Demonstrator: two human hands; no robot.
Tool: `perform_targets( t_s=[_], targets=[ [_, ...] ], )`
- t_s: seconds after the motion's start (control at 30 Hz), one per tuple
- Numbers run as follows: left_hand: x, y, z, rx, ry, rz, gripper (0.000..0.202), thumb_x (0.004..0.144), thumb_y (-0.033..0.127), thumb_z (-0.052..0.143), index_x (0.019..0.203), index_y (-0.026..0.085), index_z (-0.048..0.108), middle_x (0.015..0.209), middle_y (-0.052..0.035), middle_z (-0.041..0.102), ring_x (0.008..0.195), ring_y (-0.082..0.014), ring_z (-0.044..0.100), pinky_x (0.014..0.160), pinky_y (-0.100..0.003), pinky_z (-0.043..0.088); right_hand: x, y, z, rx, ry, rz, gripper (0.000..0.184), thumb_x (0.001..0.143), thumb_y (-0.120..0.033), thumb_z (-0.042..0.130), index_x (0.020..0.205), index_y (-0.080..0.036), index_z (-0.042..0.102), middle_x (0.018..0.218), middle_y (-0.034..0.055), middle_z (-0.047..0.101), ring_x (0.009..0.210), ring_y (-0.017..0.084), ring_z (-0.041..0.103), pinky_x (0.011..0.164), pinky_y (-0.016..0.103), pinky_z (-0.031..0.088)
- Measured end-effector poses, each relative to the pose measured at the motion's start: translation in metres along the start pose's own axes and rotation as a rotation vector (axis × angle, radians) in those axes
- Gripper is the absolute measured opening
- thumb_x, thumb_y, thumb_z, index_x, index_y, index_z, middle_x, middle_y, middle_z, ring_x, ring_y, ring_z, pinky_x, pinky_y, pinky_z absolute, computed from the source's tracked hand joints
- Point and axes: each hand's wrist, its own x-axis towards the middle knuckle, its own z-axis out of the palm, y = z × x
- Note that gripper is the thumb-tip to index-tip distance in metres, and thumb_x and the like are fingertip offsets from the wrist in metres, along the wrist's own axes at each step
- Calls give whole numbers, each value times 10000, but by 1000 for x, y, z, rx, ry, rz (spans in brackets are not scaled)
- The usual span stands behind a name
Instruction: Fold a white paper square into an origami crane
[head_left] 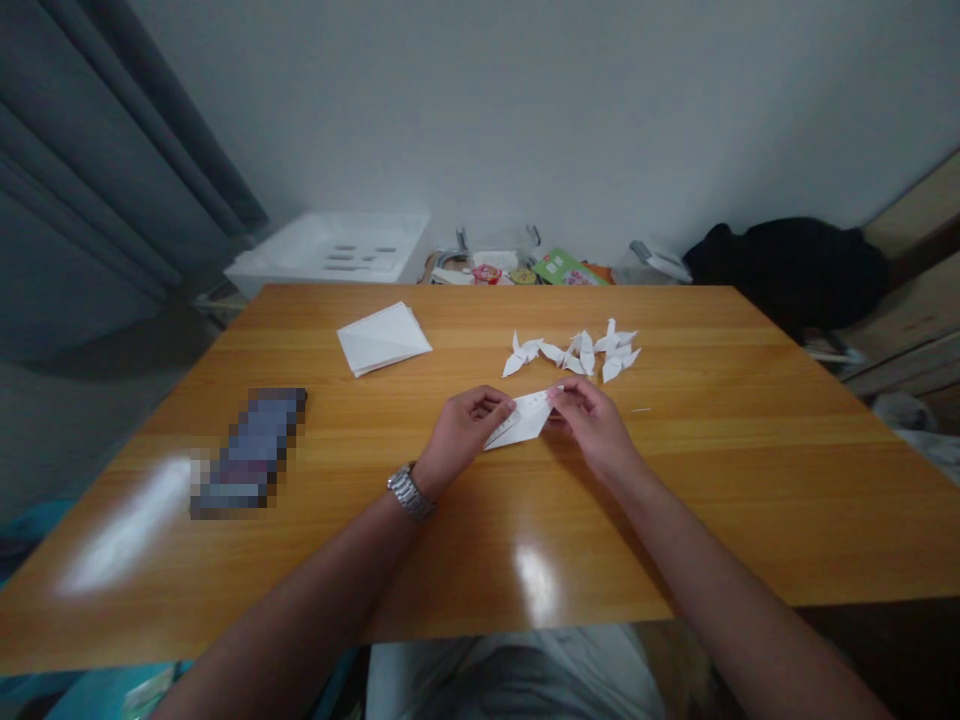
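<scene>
Table (757, 450): glossy wood, light reflected near the front edge.
Phone (251, 450): pixelated, lying at the left of the tabletop.
Paper stack (384, 338): white, flat, far left of centre.
Left hand (469, 425): thumb and fingers clamped on the folded paper (531, 416), left end.
Right hand (590, 415): thumb and fingertips pinching its right end.
Folded paper: between both hands, over mid-table; contact with wood unclear.
Paper birds (585, 352): clustered just beyond.
Watch (409, 491): silver, left wrist.
</scene>
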Motion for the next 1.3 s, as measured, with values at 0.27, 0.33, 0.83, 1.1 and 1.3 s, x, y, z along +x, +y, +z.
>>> perform_targets(
  t_s=[0.27,0.33,0.83,1.1,1.3],
  targets=[
    [-2,4,-5,167,-139,100,332,872,465,664,869,139,728,821,-50,731,730,-141,629,636,-220,460,-1,-5,-7,-356,-228,-132,248,853,-436,691,903,-193,713,886,45,726,816,194,648,734,303,493],
    [-2,4,-6,209,-161,101,343,881,477,651,871,146,738,814,-49,736,715,-140,625,614,-220,444,-2,-6,-8,-412,-277,-129,240,866,-425,675,892,-193,728,861,39,731,796,193,643,722,302,479],
    [2,3,-8,169,-130,26,333,871,463,669,887,142,757,825,-63,756,676,-143,644,593,-225,482,4,-8,-17,-435,-107,-197,227,842,-411,701,854,-188,743,842,59,747,764,203,651,716,328,494],
    [4,1,-13,358,-57,182,243,953,313,571,1062,154,719,1015,-83,735,901,-181,671,801,-287,529,11,7,-19,-458,-67,-178,253,849,-429,691,868,-182,739,852,63,749,772,208,659,723,333,498],
    [0,-2,-8,701,-227,498,205,973,261,531,1042,199,715,1093,-87,672,1026,-206,616,950,-356,497,16,22,-18,-652,-102,-237,212,894,-393,645,866,-200,727,868,50,745,797,208,666,739,327,484]
  ],
)
